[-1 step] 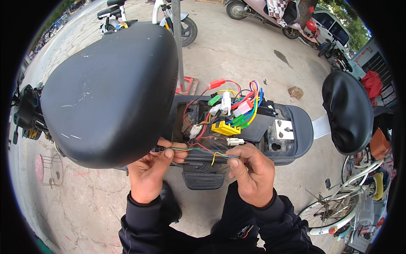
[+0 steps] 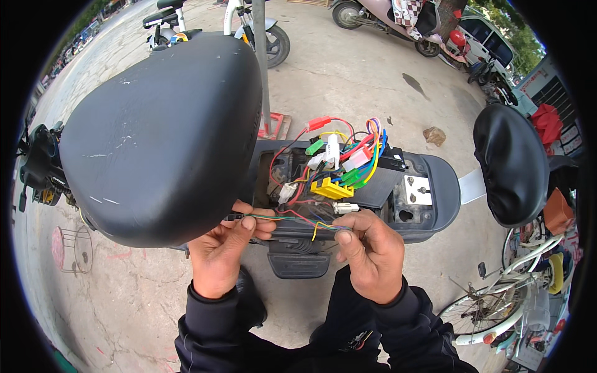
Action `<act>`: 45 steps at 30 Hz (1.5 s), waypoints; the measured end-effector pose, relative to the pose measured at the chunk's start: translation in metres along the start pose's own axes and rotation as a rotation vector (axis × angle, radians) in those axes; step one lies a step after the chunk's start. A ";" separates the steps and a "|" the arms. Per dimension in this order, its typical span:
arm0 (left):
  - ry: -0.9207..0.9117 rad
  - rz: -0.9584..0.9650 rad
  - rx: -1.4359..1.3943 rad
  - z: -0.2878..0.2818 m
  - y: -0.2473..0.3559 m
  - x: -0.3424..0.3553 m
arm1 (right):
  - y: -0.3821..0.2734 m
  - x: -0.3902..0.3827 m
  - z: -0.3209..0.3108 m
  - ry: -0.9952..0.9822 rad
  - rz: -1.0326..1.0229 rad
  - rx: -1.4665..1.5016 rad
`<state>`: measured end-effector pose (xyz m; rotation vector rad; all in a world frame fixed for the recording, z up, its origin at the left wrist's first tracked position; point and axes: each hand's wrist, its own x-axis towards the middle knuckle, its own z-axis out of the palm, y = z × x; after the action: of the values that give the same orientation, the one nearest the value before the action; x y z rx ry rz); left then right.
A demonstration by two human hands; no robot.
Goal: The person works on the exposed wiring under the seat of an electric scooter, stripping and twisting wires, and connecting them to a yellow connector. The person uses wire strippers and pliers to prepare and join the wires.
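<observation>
Daylight covers the concrete ground (visibly cracked).

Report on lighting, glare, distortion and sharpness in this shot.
Head view: diffuse daylight, the pavement fairly evenly lit; head view: soft sheen on the large black seat, brighter glints on the smaller black cushion; head view: fisheye bending toward the black rim; head view: left hand, right hand and thin wires reasonably sharp.
</observation>
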<state>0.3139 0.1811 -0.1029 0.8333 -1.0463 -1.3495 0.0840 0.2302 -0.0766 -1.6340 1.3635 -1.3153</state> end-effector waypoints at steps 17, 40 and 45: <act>0.043 -0.146 -0.221 0.009 -0.004 0.002 | -0.008 0.008 0.007 0.089 0.184 0.113; -0.087 -0.082 -0.073 0.005 0.010 -0.013 | -0.008 0.006 0.009 0.105 0.174 0.197; -0.077 -0.069 -0.036 0.007 0.013 -0.015 | -0.008 0.006 0.008 0.103 0.176 0.189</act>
<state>0.3132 0.1973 -0.0901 0.8027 -1.0582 -1.4642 0.0936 0.2257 -0.0705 -1.3068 1.3641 -1.3926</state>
